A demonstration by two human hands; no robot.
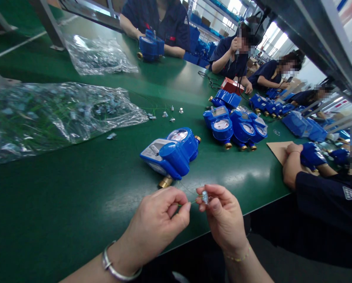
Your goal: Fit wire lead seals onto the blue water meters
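Just in front of me a blue water meter [176, 153] with brass ends lies on the green table. A thin wire runs from beside its near brass end down to my hands. My left hand [161, 216] is closed, pinching the green wire [192, 202] between thumb and forefinger. Close by on the right, my right hand [224, 216] grips a small clear and bluish wire seal [205, 197] at its fingertips. The green wire reaches from the left fingers to this seal. Neither hand touches the meter.
A plastic bag of seals with green wires [60, 114] covers the left, with another bag [100, 55] behind it. Loose seals [164, 114] lie past the meter. Several blue meters [223, 125] stand to the right. A co-worker's sleeved arm [317, 192] reaches in at right.
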